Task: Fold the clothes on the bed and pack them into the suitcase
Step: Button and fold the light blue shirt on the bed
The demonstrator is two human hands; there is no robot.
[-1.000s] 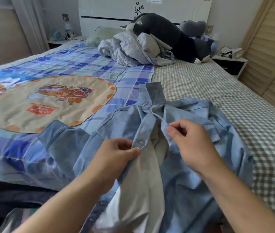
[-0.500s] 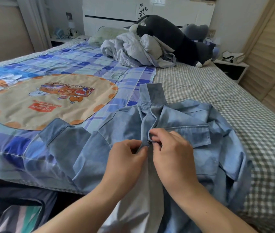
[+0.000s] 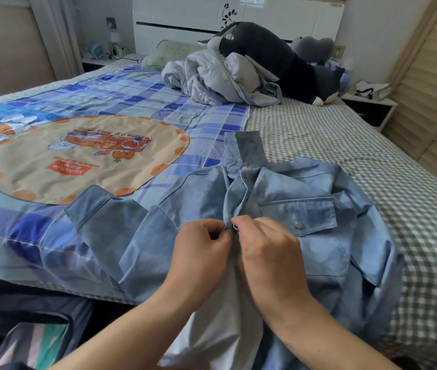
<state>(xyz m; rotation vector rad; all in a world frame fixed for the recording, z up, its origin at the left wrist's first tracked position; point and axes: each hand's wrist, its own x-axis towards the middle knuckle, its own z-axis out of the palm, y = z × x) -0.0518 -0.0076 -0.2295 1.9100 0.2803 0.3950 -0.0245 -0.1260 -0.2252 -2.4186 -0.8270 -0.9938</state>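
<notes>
Since the frame a second ago, both hands have closed together on the shirt front: the right one, then lifted off the cloth and apart from the left, now meets it at the placket. From the head view, the left hand (image 3: pixel 202 245) and right hand (image 3: pixel 264 245) sit at lower centre of the frame, fingertips touching, each grip narrow and pinching one edge of the blue denim shirt (image 3: pixel 316 236) around a snap, seemingly to fasten it before folding. That shirt lies face up on the bed (image 3: pixel 372 156) at the near edge, collar pointing to the upper part of the frame, tail hanging off toward the person. It looks soft, light and limp, likely to sag wherever unsupported, so taking hold at shoulders or side seams should serve best. A suitcase (image 3: pixel 25 340) shows partly at lower left. More clothes (image 3: pixel 212 76) sit crumpled at upper centre.
</notes>
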